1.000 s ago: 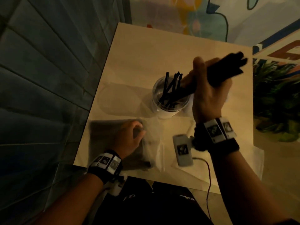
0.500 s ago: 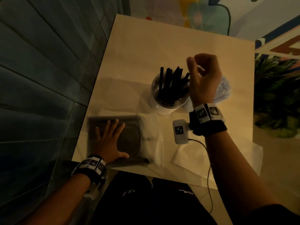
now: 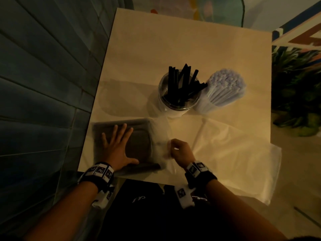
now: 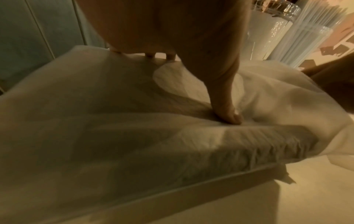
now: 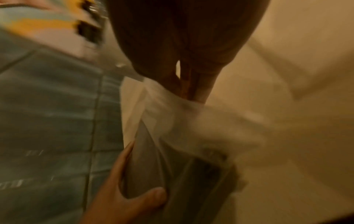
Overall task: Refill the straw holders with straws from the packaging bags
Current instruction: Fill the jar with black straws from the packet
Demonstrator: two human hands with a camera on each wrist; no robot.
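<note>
A clear straw holder (image 3: 173, 108) stands mid-table with several black straws (image 3: 184, 84) leaning in it. Beside it on the right, a second holder (image 3: 205, 106) is packed with white straws (image 3: 225, 84). A packaging bag of black straws (image 3: 139, 145) lies flat at the near left. My left hand (image 3: 119, 145) presses on it with fingers spread; the thumb (image 4: 228, 115) digs into the plastic (image 4: 134, 136). My right hand (image 3: 171, 148) is at the bag's clear open end, its fingertips (image 5: 199, 94) pinching the film (image 5: 172, 106).
An empty clear bag (image 3: 234, 153) lies flat on the near right and hangs over the table's front edge (image 3: 191, 184). A dark tiled wall (image 3: 43, 84) runs along the left side. A green plant (image 3: 298, 91) stands past the right edge.
My right hand let go of the black straws, which now stand in the holder, and came down to the bag's open end. My left hand went from curled to flat on the bag.
</note>
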